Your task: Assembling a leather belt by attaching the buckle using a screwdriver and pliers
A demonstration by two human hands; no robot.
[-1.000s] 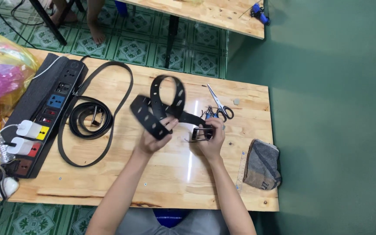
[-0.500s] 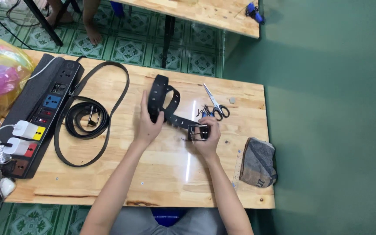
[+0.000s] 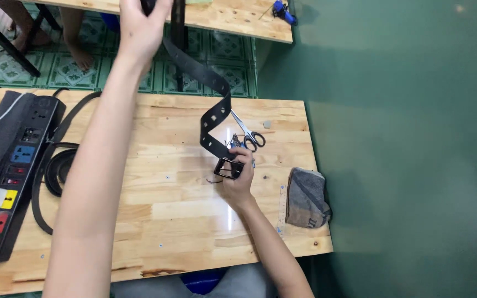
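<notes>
1. A pale wooden worktop [image 3: 155,221] seen from above, with green floor to its right and patterned tiles beyond its far edge.
2. On the worktop's left side lies a long black power strip [image 3: 6,171] with coloured sockets; just beside it rests a second black belt, coiled [image 3: 56,171].
3. A pair of scissors [image 3: 248,132] lies just behind the right hand, and a folded grey cloth pouch [image 3: 306,198] sits near the right edge, apart from the hands.
4. A second worktop [image 3: 233,16] stands farther away, with another person's bare feet [image 3: 78,52] on the tiles nearby.
5. Compared with half a second ago, the left hand has risen from the worktop to the top of the view, and the black punched belt [image 3: 208,77], then bunched between both hands, now hangs stretched out in the air.
6. The left hand [image 3: 142,22] has its fingers closed around the belt's upper end, partly cut off by the frame.
7. The right hand [image 3: 238,176] rests on the worktop, its fingers pinching the belt's dark metal buckle [image 3: 228,167].
</notes>
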